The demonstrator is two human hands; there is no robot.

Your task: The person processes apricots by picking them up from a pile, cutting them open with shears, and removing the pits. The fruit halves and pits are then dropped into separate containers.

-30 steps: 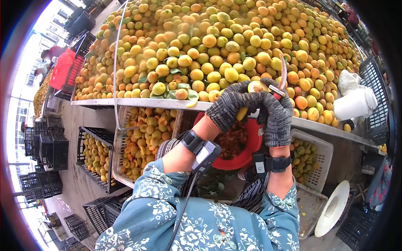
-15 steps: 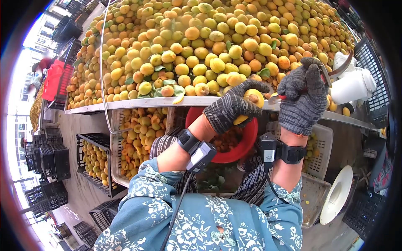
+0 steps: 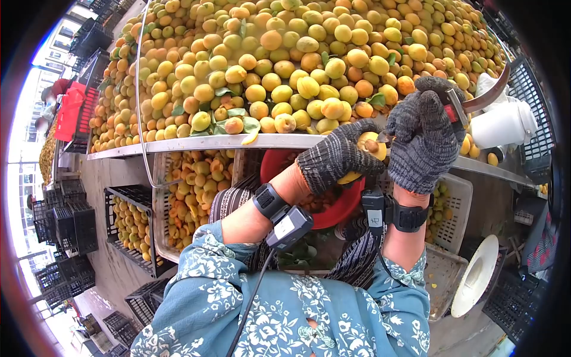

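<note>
1. The cut fruit (image 3: pixel 373 146) sits in the left hand (image 3: pixel 333 159), near the worktop's (image 3: pixel 232 144) front edge; I'd judge it light, soft, juice-slick and easily bruised, best cradled by its rounded skin.
2. Left fingers curl round it, forearm slanting inward.
3. Right hand (image 3: pixel 423 143) reaches forward, fingers wrapped round a curved knife (image 3: pixel 491 100), blade pointing outward.

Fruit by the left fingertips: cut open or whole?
Cut open: the fruit in the left hand shows its brown pit on the exposed face.
</note>
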